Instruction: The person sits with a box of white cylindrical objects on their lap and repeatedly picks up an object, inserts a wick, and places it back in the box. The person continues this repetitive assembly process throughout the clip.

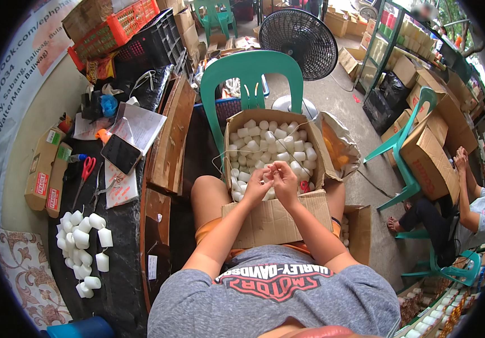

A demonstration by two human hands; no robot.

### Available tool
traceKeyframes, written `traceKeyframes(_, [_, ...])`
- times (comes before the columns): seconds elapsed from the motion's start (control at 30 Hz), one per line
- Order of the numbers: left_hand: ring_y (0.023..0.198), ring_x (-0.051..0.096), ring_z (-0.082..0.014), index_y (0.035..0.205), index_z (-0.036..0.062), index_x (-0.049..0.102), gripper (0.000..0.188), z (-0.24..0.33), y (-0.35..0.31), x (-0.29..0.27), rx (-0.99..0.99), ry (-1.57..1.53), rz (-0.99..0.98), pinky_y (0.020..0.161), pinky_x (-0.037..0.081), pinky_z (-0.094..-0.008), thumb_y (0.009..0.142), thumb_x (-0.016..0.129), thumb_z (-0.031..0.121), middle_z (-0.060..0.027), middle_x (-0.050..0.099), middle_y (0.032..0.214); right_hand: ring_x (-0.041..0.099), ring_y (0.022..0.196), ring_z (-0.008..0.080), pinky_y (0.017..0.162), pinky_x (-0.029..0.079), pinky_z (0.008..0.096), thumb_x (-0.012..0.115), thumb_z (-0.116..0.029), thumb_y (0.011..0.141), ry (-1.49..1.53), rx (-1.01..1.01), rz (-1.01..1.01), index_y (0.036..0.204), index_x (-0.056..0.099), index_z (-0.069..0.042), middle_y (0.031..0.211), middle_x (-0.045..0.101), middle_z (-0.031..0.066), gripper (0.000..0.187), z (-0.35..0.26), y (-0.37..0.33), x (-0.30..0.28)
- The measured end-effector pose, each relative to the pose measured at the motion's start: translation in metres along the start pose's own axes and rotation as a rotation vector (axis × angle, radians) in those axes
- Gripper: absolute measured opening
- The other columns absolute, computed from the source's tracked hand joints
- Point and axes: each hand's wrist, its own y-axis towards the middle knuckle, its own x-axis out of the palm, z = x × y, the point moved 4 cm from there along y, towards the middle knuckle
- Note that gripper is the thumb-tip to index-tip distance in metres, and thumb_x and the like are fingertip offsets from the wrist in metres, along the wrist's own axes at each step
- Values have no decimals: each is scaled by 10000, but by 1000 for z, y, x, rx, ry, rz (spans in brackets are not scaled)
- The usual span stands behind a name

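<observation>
A cardboard box [317, 147] sits on the green plastic chair in front of me, full of short white cylinders [276, 141] that look like small candles. Over its near side my left hand [258, 186] and my right hand [283, 180] meet, fingertips pinched close together. Whatever lies between those fingers is too small to make out. Just right of my right hand, a red looped piece [304, 186] rests among the cylinders. The box's near flap [279, 221] folds out across my lap, under my forearms.
On the black-covered table at left are more white cylinders [79, 242], red-handled scissors [89, 168], a phone [121, 154] and papers. Behind the green chair [214, 67] stands a black fan [299, 42]. Another person [473, 208] sits at right beside a large carton [434, 158].
</observation>
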Motion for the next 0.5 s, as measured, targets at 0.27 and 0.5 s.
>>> traceKeyframes(0.27, [1080,484,-243,960,85,671,264,-17,4,-7,-70,-136,81,919,386,-330,874,579,317,-114,532,1109,559,1034,269,858,500,402,432,-62,941,152,-772,-153,1016,464,-31,1067,540,177,88,-206,-40,-12])
traceKeyframes(0.5, [1071,494,-265,938,119,700,281,15,-2,-10,-6,204,97,905,400,-361,885,547,348,-112,542,1132,491,1156,213,1076,315,366,537,-288,907,224,-1510,866,1014,588,-156,1233,525,61,177,-262,-111,-90])
